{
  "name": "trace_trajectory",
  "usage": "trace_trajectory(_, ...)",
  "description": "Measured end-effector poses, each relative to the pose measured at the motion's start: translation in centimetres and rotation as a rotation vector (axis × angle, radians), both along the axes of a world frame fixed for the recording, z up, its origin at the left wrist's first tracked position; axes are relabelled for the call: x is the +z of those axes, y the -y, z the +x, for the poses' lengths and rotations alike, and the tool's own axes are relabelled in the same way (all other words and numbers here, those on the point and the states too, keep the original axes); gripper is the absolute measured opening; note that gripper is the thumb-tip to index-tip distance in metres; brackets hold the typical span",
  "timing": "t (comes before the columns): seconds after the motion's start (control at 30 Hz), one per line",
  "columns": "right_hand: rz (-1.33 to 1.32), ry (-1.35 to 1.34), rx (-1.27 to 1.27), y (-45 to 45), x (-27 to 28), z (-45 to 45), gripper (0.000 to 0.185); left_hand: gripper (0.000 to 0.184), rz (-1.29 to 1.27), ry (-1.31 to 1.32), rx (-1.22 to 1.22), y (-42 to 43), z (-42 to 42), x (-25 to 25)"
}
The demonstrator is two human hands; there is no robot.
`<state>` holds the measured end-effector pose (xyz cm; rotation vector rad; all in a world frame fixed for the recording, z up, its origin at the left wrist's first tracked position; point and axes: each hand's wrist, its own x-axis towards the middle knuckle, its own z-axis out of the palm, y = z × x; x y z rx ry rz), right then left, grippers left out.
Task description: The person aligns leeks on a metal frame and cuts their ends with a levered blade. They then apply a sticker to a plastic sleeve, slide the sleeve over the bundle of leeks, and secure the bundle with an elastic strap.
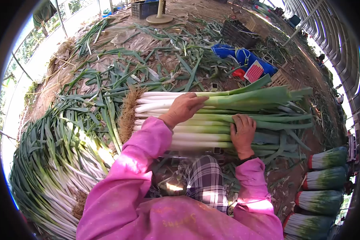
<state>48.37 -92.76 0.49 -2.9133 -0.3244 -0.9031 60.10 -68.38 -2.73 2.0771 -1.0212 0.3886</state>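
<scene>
A wide row of long green onions (180,136) lies in front of me, white stalks and shaggy roots (129,114) to the left, green tops to the right. My left hand (185,108) rests on the upper white stalks, its fingers stretched to the right. Farther right, my right hand (243,133) lies over the onions where they turn green, thumb apart from the fingers. Both palms are hidden. Beneath the row, little of its support shows. A big heap of loose green onions (60,172) lies at the lower left.
Several red-banded onion bundles (324,180) are lined up at right. A blue plastic bag (244,56) and a dark crate (238,34) sit beyond the row. Leaf scraps (148,72) litter the ground. A round-based post (159,19) stands at the back.
</scene>
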Motion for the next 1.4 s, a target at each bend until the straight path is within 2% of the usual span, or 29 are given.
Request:
trace_trajectory(0.07,-0.005,-0.014,0.007,-0.2,0.3,0.0,0.03,0.034,0.136,-0.025,-0.047,0.5,-0.1,-1.6)
trace_trajectory(0.13,-0.02,-0.055,0.027,-0.2,1.1,0.2,0.031,0.036,0.123,-0.014,-0.043,1.0,0.0,-2.1)
trace_trajectory(0.23,-0.116,-0.012,0.04,0.0,5.6,1.9,0.028,0.037,0.099,0.006,-0.041,1.1,0.2,-3.1)
trace_trajectory(0.33,-0.181,-0.129,0.163,1.7,6.7,5.2,0.021,0.037,0.13,0.01,-0.001,1.1,0.2,-3.1)
trace_trajectory(0.43,-0.103,-0.417,0.135,2.7,6.2,6.6,0.015,0.038,0.181,0.038,0.024,0.9,0.3,-2.9)
trace_trajectory(0.53,-0.043,-0.389,0.155,3.3,5.4,6.3,0.014,0.034,0.14,-0.093,-0.034,-1.9,0.3,-3.4)
trace_trajectory(0.6,-0.01,-0.433,0.118,3.2,5.0,6.2,0.014,0.03,0.138,-0.143,0.078,-5.3,0.2,-4.3)
trace_trajectory(0.7,0.016,-0.479,0.13,2.8,5.7,5.6,0.015,0.026,0.224,-0.131,0.121,-11.0,0.2,-5.1)
trace_trajectory(0.83,0.041,-0.49,0.163,2.4,5.8,4.4,0.016,0.022,0.258,-0.125,0.175,-11.1,0.2,-5.4)
trace_trajectory(0.87,0.015,-0.416,0.154,2.3,5.5,4.3,0.016,0.022,0.273,-0.128,0.191,-10.8,0.6,-5.2)
trace_trajectory(1.0,-0.036,-0.191,0.113,1.4,3.9,2.9,0.016,0.021,0.51,-0.227,0.086,-6.7,2.8,1.1)
trace_trajectory(1.07,-0.048,-0.129,0.111,0.6,3.7,2.1,0.017,0.027,0.416,-0.071,-0.005,-0.3,3.5,1.8)
trace_trajectory(1.13,-0.078,-0.128,0.106,0.5,4.0,1.8,0.02,0.022,0.432,0.027,-0.112,6.4,3.2,3.2)
trace_trajectory(1.23,-0.104,-0.133,0.082,0.7,3.8,1.8,0.022,0.016,0.482,0.103,-0.139,12.1,4.1,2.6)
trace_trajectory(1.3,-0.116,-0.103,0.081,0.3,3.6,1.6,0.022,0.016,0.549,0.132,-0.207,12.4,4.2,3.1)
trace_trajectory(1.4,-0.122,-0.076,0.087,0.1,3.3,1.5,0.021,0.016,0.511,0.147,-0.172,12.7,4.5,2.4)
